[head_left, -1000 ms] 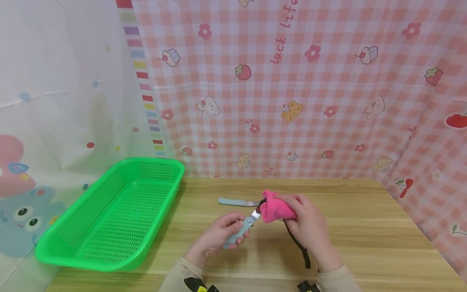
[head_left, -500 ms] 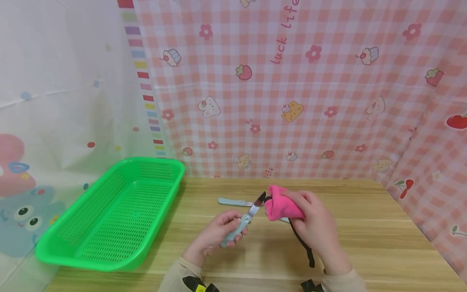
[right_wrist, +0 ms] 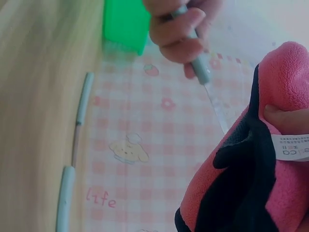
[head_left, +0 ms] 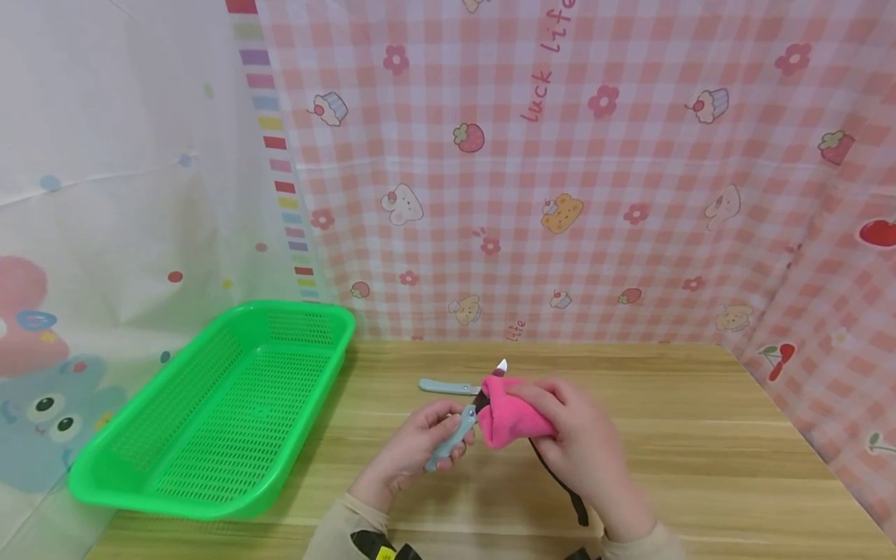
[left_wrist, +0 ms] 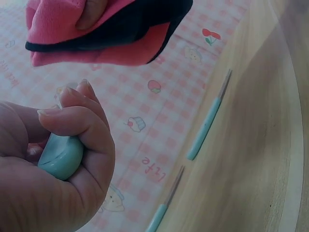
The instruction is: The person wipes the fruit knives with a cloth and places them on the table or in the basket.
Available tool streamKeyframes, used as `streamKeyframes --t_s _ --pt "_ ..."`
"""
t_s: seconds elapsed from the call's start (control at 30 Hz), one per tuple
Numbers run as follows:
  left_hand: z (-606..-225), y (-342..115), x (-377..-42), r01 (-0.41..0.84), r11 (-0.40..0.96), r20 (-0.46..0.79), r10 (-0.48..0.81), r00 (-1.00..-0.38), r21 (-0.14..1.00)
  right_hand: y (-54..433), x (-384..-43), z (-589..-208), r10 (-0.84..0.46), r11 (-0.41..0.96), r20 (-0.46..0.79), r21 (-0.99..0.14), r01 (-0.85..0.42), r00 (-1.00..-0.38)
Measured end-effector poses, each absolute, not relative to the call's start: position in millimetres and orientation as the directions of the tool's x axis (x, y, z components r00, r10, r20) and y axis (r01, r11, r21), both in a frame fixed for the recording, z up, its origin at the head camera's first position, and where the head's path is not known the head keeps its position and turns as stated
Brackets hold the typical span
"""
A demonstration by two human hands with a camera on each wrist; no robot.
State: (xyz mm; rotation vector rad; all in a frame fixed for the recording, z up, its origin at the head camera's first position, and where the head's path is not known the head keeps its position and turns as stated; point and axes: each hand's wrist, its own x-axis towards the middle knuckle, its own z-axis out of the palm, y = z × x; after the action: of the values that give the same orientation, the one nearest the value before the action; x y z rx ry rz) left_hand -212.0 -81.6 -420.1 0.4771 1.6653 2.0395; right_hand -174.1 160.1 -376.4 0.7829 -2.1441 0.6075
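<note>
My left hand [head_left: 428, 435] grips a paring knife by its pale blue handle [head_left: 453, 442], blade slanting up and away. With the right hand [head_left: 577, 432] I hold a bunched pink fleece cloth [head_left: 516, 418] with black edging. In the head view the cloth overlaps the middle of the blade, and the bright blade tip [head_left: 502, 367] shows beyond it. The cloth's dark side and a white tag [right_wrist: 292, 147] appear in the right wrist view. A black strip [head_left: 560, 482] of the edging hangs toward me.
Two similar knives lie on the wooden table: a nearer one [right_wrist: 65, 198] and a farther one [right_wrist: 84, 99] in the right wrist view. A green plastic basket [head_left: 301, 451] stands at the left. A pink checked curtain [head_left: 448, 179] closes off the back.
Half a second ago the cloth stood off to the right of the bare blade. It has since moved left and down over the blade. The left hand has stayed nearly still.
</note>
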Motion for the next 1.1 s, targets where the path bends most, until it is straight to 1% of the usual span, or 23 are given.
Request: streamKeyframes --t_s 0.2,0.5,0.6,1.1 --pt "-418.5 -81.0 -209.7 -0.125 -0.181 -0.002 0.561 -0.828 0.976 152.0 -175.2 -382.7 -0.368 0.680 0.773 -0.155 -0.717 -0.517" --pt "-415.9 -78.8 -206.9 -0.100 -0.176 0.014 0.553 -0.833 0.979 145.5 -177.3 -391.9 -0.383 0.684 0.742 -0.173 -0.709 -0.550" --pt "-414.5 -77.9 -206.3 -0.096 -0.174 0.018 0.557 -0.831 0.980 145.2 -178.2 -393.5 -0.378 0.689 0.736 -0.181 -0.702 -0.562" --pt "-416.3 -77.5 -205.9 -0.088 -0.186 0.043 0.600 -0.799 0.979 147.5 -180.7 -396.1 -0.339 0.724 0.747 -0.181 -0.665 -0.572"
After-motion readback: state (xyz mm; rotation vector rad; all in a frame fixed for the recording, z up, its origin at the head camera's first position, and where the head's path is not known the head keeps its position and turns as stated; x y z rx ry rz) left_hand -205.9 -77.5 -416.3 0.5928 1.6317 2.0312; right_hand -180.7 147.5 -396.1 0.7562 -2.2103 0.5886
